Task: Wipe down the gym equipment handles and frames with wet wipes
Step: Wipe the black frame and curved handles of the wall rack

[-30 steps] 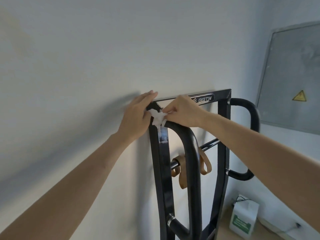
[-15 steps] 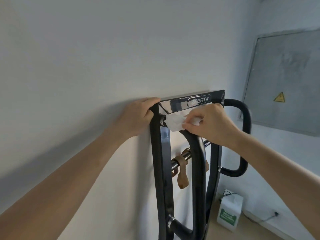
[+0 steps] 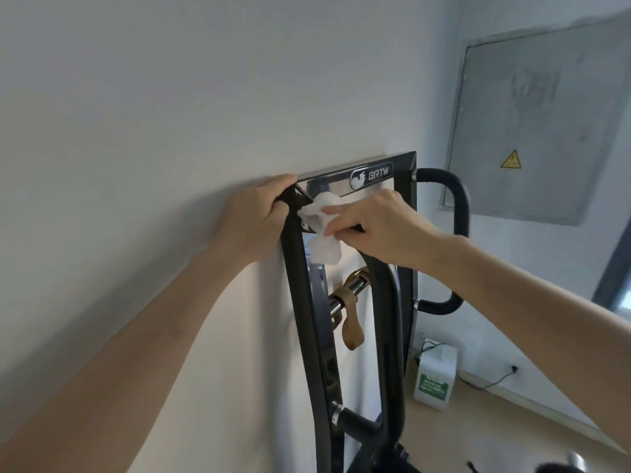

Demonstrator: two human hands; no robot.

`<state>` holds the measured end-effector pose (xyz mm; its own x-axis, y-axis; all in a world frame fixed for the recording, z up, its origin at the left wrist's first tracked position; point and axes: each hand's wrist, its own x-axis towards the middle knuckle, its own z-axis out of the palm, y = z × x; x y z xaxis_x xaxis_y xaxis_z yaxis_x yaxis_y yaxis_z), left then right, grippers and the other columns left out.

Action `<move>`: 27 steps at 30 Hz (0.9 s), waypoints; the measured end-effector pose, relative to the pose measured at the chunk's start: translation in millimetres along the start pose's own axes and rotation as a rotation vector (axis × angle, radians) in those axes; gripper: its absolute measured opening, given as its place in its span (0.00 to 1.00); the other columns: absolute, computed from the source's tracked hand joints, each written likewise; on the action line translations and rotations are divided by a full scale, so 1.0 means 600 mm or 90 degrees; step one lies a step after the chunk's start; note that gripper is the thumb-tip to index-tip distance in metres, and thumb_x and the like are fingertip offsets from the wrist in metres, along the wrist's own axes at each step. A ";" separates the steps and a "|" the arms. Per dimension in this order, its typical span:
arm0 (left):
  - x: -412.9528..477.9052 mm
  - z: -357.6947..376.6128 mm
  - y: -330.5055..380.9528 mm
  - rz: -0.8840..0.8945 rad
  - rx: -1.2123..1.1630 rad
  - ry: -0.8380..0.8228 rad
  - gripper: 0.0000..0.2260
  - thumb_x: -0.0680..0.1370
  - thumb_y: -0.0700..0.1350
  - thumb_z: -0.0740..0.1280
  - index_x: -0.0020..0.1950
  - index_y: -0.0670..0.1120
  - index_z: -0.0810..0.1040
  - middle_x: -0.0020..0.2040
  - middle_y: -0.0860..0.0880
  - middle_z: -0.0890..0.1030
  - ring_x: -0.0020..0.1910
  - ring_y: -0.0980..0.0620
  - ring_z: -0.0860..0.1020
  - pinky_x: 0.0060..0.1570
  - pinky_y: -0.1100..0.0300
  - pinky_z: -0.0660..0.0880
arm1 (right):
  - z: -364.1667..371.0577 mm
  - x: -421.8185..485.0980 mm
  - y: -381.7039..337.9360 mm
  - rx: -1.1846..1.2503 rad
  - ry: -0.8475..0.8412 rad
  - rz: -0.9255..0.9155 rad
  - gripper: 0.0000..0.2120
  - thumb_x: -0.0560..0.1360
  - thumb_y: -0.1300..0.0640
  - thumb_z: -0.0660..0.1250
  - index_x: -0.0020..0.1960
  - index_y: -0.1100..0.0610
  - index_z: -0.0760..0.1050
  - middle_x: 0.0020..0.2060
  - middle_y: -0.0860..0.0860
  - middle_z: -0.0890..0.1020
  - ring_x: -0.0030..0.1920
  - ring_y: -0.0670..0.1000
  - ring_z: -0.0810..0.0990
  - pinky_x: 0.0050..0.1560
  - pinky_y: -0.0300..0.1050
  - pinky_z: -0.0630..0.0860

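Working at top left corner of frame (image 3: pixel 407 179), set against wall (image 3: pixel 170 97). Pinching wipe (image 3: pixel 324 247) between thumb and fingers of right hand (image 3: pixel 382 227). Pressing its bunched upper part into inner angle where top bar (image 3: pixel 336 180) meets left upright (image 3: pixel 298 295); loose lower flap hanging inside the opening. Gripping outer side of same corner with left hand (image 3: pixel 256 216), fingers curled round the upright's edge, probably to steady it. Hands just beside each other, upright between them.

Key relation: wipe at junction of two long runs. Top bar off to the right, toward logo and far corner. Left upright straight down toward floor (image 3: pixel 478 421). Right hand nearer to both and already carrying the wipe. Near handle (image 3: pixel 389 319) directly under right wrist, long axis vertical. Far handle (image 3: pixel 461 233) looping out beyond right side of frame, well apart from both hands.

Judged stage: early. Corner in hand; most of frame and both handles apparently not yet done. Next stroke probably along one of the two runs. Would call for flattening the wipe against the face, not dragging it bunched. Risk if going down: flap snagging on chrome bar (image 3: pixel 336 306) or tan band (image 3: pixel 351 327) hung on it.

Also noted: pack (image 3: pixel 435 377) on floor by wall, possibly wipes; grey panel (image 3: pixel 532 131) with warning triangle on right-hand wall.
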<state>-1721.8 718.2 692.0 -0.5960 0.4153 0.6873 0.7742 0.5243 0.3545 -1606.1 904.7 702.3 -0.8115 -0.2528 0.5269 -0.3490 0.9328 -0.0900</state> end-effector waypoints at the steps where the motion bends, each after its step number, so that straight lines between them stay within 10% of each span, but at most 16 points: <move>1: -0.002 0.000 0.000 0.003 -0.005 0.003 0.26 0.75 0.41 0.55 0.73 0.45 0.74 0.67 0.45 0.80 0.64 0.45 0.77 0.61 0.63 0.68 | 0.003 -0.013 0.006 0.011 0.023 -0.003 0.12 0.78 0.67 0.67 0.55 0.57 0.86 0.60 0.54 0.84 0.36 0.21 0.74 0.48 0.20 0.71; 6: -0.006 0.002 0.003 0.003 -0.020 0.012 0.24 0.76 0.39 0.58 0.72 0.45 0.75 0.62 0.43 0.82 0.60 0.44 0.78 0.58 0.60 0.70 | 0.018 -0.059 0.027 -0.003 0.167 -0.006 0.10 0.77 0.66 0.70 0.55 0.57 0.86 0.52 0.52 0.87 0.54 0.48 0.86 0.58 0.46 0.82; 10: -0.015 0.005 0.015 -0.018 -0.049 0.018 0.21 0.78 0.40 0.60 0.71 0.48 0.76 0.47 0.50 0.77 0.47 0.50 0.75 0.47 0.62 0.66 | 0.016 -0.043 0.011 -0.006 0.143 0.019 0.07 0.78 0.56 0.67 0.49 0.54 0.84 0.43 0.43 0.85 0.40 0.45 0.82 0.51 0.45 0.82; 16: -0.012 -0.003 0.014 -0.058 -0.071 -0.005 0.21 0.79 0.40 0.59 0.72 0.48 0.75 0.58 0.45 0.82 0.56 0.45 0.78 0.58 0.57 0.72 | 0.026 0.013 0.003 -0.002 0.073 0.070 0.09 0.73 0.51 0.73 0.45 0.52 0.74 0.38 0.50 0.80 0.39 0.52 0.78 0.41 0.48 0.76; 20: -0.017 -0.005 0.016 -0.056 -0.083 -0.017 0.26 0.75 0.45 0.56 0.73 0.49 0.75 0.58 0.48 0.82 0.52 0.49 0.78 0.58 0.56 0.73 | 0.030 0.028 0.004 -0.044 0.032 0.040 0.14 0.76 0.55 0.69 0.62 0.48 0.78 0.43 0.53 0.84 0.42 0.56 0.80 0.48 0.50 0.79; 27: -0.013 -0.001 0.011 -0.040 -0.086 -0.002 0.25 0.75 0.44 0.57 0.72 0.47 0.75 0.54 0.47 0.81 0.45 0.54 0.75 0.50 0.61 0.69 | 0.050 0.001 0.014 -0.070 0.114 -0.027 0.10 0.81 0.57 0.66 0.55 0.59 0.84 0.51 0.55 0.87 0.50 0.60 0.86 0.53 0.57 0.82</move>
<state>-1711.9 717.8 689.2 -0.6451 0.3876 0.6585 0.7566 0.4448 0.4793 -1623.5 904.9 676.4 -0.6973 -0.2512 0.6713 -0.3197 0.9472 0.0223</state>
